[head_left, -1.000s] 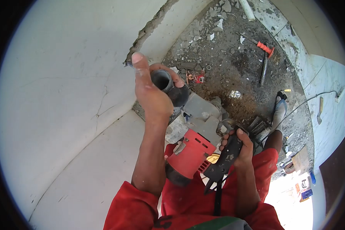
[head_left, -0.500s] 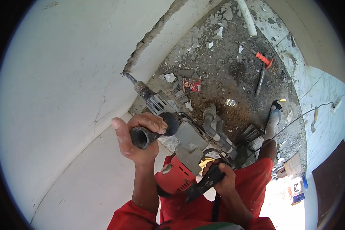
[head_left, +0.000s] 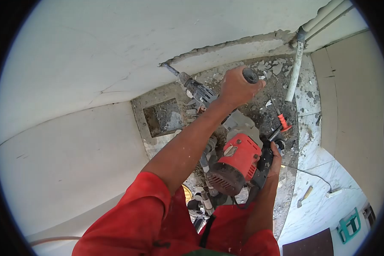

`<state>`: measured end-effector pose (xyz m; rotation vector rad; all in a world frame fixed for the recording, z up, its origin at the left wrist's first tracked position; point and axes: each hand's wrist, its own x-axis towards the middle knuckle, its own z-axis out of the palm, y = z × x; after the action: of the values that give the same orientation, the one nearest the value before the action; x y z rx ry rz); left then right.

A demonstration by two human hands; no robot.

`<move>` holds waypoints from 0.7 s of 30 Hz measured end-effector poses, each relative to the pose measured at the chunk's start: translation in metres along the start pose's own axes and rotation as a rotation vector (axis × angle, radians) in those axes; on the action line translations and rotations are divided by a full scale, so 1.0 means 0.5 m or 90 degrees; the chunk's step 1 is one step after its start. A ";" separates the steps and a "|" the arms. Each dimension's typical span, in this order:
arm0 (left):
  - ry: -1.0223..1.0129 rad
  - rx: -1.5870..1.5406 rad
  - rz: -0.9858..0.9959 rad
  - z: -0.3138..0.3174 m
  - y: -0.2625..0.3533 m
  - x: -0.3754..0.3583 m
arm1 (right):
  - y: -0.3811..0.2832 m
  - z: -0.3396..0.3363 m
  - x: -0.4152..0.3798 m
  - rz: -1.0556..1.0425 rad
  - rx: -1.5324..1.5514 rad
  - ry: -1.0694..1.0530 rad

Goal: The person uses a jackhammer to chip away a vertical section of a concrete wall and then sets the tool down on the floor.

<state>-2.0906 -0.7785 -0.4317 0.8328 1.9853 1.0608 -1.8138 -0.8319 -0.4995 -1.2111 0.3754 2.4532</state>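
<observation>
A red and grey demolition hammer (head_left: 239, 155) lies diagonally across the middle, its chisel bit (head_left: 171, 69) touching the white wall at the near end of a rough groove (head_left: 226, 44). My left hand (head_left: 239, 87) is wrapped round the black side handle, whose round end shows beside the fingers. Lower right, my right hand (head_left: 275, 158) grips the black rear handle, with part of the fingers hidden behind it. Just beyond that hand lies a chisel with an orange-red grip (head_left: 283, 122).
White pipes (head_left: 295, 72) come down the wall at the upper right. Rubble (head_left: 277, 67) covers the floor. A square recess (head_left: 162, 117) is left of the tool, grey pipes (head_left: 204, 162) below it. A cord (head_left: 307, 172) and a teal object (head_left: 349, 226) are at right.
The view has turned, bringing the recess and wall pipes into sight. The side handle and my left hand have swung to the tool's other side. The bit stays at the groove's end.
</observation>
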 end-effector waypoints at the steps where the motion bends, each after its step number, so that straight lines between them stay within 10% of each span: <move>1: 0.040 0.030 0.005 0.021 -0.010 0.018 | -0.007 -0.019 0.026 0.028 -0.004 -0.012; 12: 0.114 -0.288 0.115 -0.149 0.063 -0.216 | 0.217 0.071 -0.196 -0.038 0.033 0.084; 21: 0.018 -0.157 0.094 0.019 0.126 -0.232 | -0.005 -0.023 -0.235 -0.087 -0.100 0.124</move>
<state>-2.0090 -0.8386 -0.3470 0.8427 1.7899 1.3784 -1.7391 -0.8594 -0.4125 -1.4948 0.1471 2.2906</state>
